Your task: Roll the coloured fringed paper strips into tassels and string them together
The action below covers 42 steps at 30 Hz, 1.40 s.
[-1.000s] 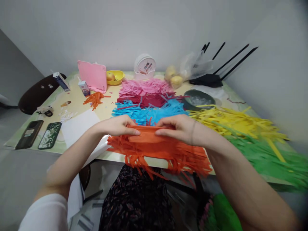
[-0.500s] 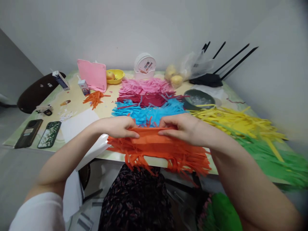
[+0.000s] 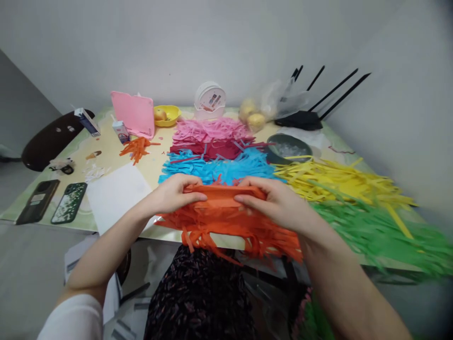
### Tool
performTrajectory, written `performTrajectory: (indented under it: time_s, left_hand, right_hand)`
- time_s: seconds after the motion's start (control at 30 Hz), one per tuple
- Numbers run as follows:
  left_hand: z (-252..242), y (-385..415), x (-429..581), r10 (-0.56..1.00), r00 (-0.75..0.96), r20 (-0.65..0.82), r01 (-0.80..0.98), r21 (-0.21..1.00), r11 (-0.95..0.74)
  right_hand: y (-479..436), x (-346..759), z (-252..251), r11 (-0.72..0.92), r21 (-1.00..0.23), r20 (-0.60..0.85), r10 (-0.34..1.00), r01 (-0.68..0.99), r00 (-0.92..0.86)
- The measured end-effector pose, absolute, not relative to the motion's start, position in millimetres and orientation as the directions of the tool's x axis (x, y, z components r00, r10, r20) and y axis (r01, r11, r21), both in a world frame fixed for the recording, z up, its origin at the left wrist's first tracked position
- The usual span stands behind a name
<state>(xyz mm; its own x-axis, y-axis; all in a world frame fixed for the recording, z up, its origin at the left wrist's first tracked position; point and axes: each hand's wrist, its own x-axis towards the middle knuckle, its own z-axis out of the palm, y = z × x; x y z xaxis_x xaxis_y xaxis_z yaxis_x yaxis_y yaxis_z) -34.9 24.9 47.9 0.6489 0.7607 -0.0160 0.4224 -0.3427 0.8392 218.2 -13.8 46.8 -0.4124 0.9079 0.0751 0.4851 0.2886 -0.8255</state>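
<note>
Between my two hands stretches a folded band of orange fringed material (image 3: pixel 219 217), thin like tissue paper or cloth, its cut strips hanging over the table's front edge. My left hand (image 3: pixel 175 192) pinches the band's upper left part, thumb on the near face. The upper right part is pinched the same way by my right hand (image 3: pixel 271 198). Just beyond lie blue fringe (image 3: pixel 226 167), dark red fringe (image 3: pixel 212 148) and pink fringe (image 3: pixel 212 128) in rows. To the right spread yellow fringe (image 3: pixel 339 184) and green fringe (image 3: pixel 375 231).
A white sheet (image 3: pixel 118 193) and two phones (image 3: pixel 70 203) lie left. Further back are loose orange strips (image 3: pixel 138 147), drink cartons (image 3: pixel 121 131), a pink stand (image 3: pixel 134 113), a yellow bowl (image 3: pixel 168 115) and a round white container (image 3: pixel 210 100). A dark bowl (image 3: pixel 272 153) and black router (image 3: pixel 299 120) stand right.
My hands have shifted slightly and the band's top edge is rolled or folded a little more between my fingers. The whole view has moved a bit.
</note>
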Motion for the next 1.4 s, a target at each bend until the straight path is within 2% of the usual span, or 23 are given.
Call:
performTrajectory:
  time_s: [0.17, 0.37, 0.6, 0.83, 0.97, 1.07, 1.13, 1.23, 1.3, 1.4]
  left_hand:
    - [24.8, 15.4, -35.2, 0.855, 0.495, 0.154, 0.181, 0.944, -0.275]
    - [3.2, 11.7, -34.8, 0.869, 0.474, 0.142, -0.111, 0.989, -0.101]
    - [5.3, 10.6, -32.7, 0.875, 0.441, 0.202, -0.121, 0.979, -0.166]
    - [8.6, 7.6, -29.1, 0.869, 0.402, 0.29, 0.078, 0.934, -0.348]
    - [13.0, 2.4, -24.6, 0.828, 0.396, 0.398, 0.201, 0.842, -0.501]
    - [14.2, 0.4, -26.0, 0.783, 0.432, 0.447, 0.246, 0.777, -0.579]
    - [14.9, 1.1, -28.2, 0.813, 0.425, 0.398, 0.245, 0.814, -0.527]
    - [17.0, 5.0, -30.7, 0.863, 0.452, 0.223, 0.272, 0.888, -0.372]
    - [18.8, 7.9, -31.4, 0.858, 0.497, 0.131, 0.342, 0.879, -0.333]
    - [20.0, 9.4, -31.5, 0.86, 0.499, 0.101, 0.392, 0.86, -0.328]
  right_hand:
    - [-23.8, 213.5, 23.8, 0.185, -0.963, 0.144, 0.968, 0.196, -0.207]
    - [-23.6, 207.6, -4.1, 0.184, -0.976, 0.199, 0.972, -0.12, -0.124]
    - [-16.5, 201.2, -5.4, 0.095, -0.966, 0.131, 0.981, -0.239, -0.141]
    - [-14.2, 202.8, -3.1, 0.107, -0.975, 0.144, 0.971, -0.193, -0.192]
    - [-15.5, 201.3, -0.8, 0.173, -0.983, 0.166, 0.979, 0.053, -0.115]
    - [-17.4, 202.7, 1.2, 0.241, -0.942, 0.218, 0.969, 0.235, -0.118]
    - [-19.3, 204.4, 3.4, 0.292, -0.887, 0.255, 0.955, 0.358, -0.149]
    - [-23.6, 205.5, 8.7, 0.355, -0.82, 0.309, 0.935, 0.448, -0.174]
    - [-26.2, 205.0, 12.5, 0.371, -0.797, 0.327, 0.929, 0.476, -0.176]
    - [-27.6, 204.1, 14.8, 0.354, -0.779, 0.311, 0.935, 0.518, -0.171]
